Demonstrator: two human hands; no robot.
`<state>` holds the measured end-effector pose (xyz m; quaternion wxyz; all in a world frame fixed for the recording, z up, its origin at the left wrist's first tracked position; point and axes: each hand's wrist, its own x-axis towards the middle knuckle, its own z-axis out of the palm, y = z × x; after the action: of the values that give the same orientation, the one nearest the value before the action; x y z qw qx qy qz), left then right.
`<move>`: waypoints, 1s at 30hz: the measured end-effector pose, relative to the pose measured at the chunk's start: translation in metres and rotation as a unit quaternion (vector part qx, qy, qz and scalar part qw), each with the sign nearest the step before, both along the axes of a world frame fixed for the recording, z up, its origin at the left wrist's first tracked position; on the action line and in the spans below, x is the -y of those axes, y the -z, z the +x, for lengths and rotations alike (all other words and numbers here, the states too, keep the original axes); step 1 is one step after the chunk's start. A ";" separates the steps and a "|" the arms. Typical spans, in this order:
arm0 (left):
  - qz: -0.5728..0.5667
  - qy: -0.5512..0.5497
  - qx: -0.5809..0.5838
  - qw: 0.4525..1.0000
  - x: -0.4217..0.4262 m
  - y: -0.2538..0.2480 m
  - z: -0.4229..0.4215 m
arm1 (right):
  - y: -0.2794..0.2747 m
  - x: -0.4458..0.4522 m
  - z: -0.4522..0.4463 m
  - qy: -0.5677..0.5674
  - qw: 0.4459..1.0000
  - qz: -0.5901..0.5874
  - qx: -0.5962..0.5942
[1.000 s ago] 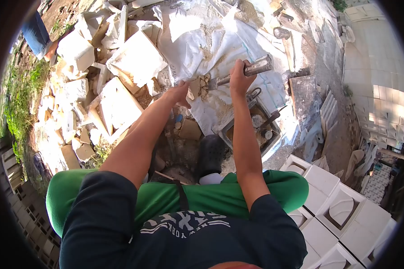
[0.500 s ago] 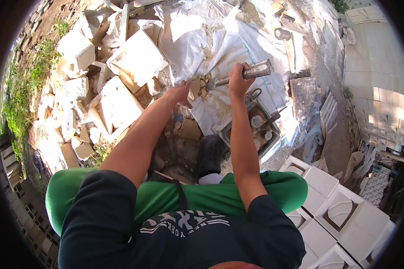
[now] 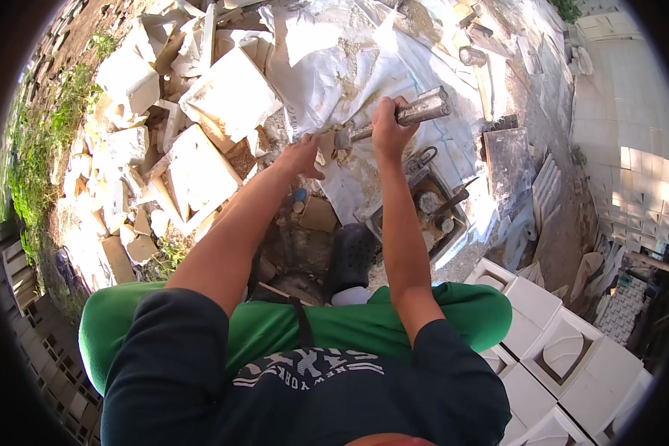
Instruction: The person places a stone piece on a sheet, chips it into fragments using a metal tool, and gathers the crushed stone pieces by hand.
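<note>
My right hand (image 3: 391, 130) is closed round a metal tool (image 3: 424, 108) with a thick grey cylindrical end on its right and a thin shaft running left. The flat tip of the shaft meets a small tan piece (image 3: 325, 146) on the white sheet (image 3: 305, 85). My left hand (image 3: 302, 156) holds that piece from its left side, with the fingers bent round its edge. Small crumbs lie near the tip of the tool.
Broken white slabs (image 3: 230, 93) are heaped at the left. A grey tray (image 3: 453, 230) with tools stands right of my shoe (image 3: 349, 256). White moulded blocks (image 3: 531, 305) fill the lower right. A mallet (image 3: 472, 56) lies farther back, and a dark board (image 3: 507, 163) at the right.
My right hand and the tool have shifted slightly left, the tool tip now against the tan piece. My left hand stays nearly in place. A person's leg at the upper left has gone from view.
</note>
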<state>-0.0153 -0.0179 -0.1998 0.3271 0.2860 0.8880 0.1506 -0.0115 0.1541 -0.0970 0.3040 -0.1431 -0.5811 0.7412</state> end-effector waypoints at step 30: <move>-0.025 0.000 0.052 0.998 0.002 -0.009 -0.003 | 0.001 0.009 -0.001 -0.021 0.999 0.017 -0.020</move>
<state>-0.0187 -0.0204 -0.1913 0.3800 0.2698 0.8731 0.1430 -0.0122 0.1454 -0.0984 0.3020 -0.1111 -0.5906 0.7400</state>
